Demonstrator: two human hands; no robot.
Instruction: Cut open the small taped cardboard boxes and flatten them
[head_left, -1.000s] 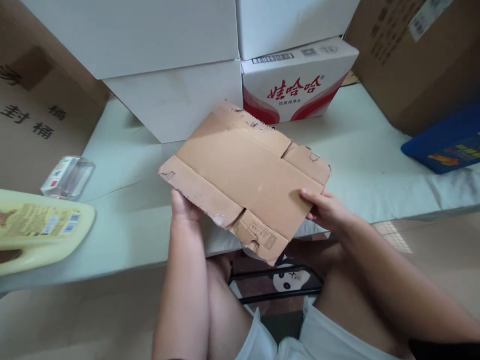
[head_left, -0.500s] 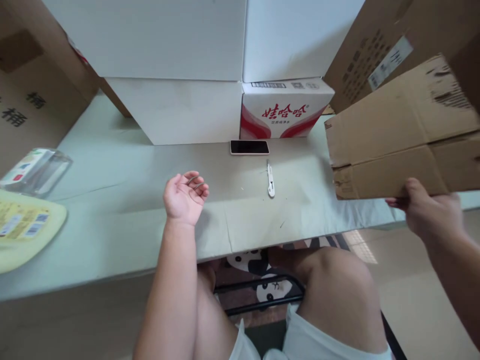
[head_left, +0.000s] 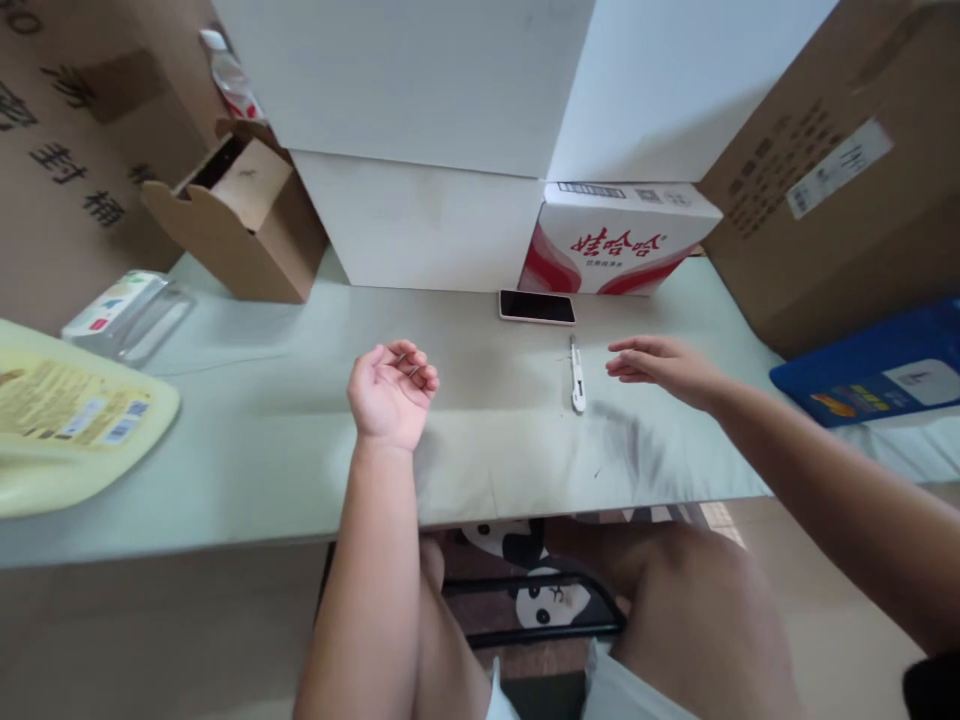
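My left hand [head_left: 394,395] rests palm up over the table's left-centre, its fingers loosely curled. A thin dark line shows at those fingers; I cannot make out what it is. My right hand [head_left: 664,368] reaches in from the right with fingers stretched out and holds nothing. Just left of its fingertips, apart from them, a white utility knife [head_left: 577,378] lies lengthwise on the tablecloth. Beyond the knife a phone [head_left: 537,307] lies flat, screen up and dark, before a white carton with red print [head_left: 619,245].
Tall white panels [head_left: 427,220] stand at the back. On the left are a small open cardboard box [head_left: 281,235], a clear plastic pack [head_left: 127,315] and a yellow jug [head_left: 82,430]. At right, a blue container [head_left: 870,375] lies near a large brown carton [head_left: 840,220].
The flattened cardboard that my right hand held is gone from view. That hand has moved left toward the knife, empty. The view has turned left, bringing in the small cardboard box.
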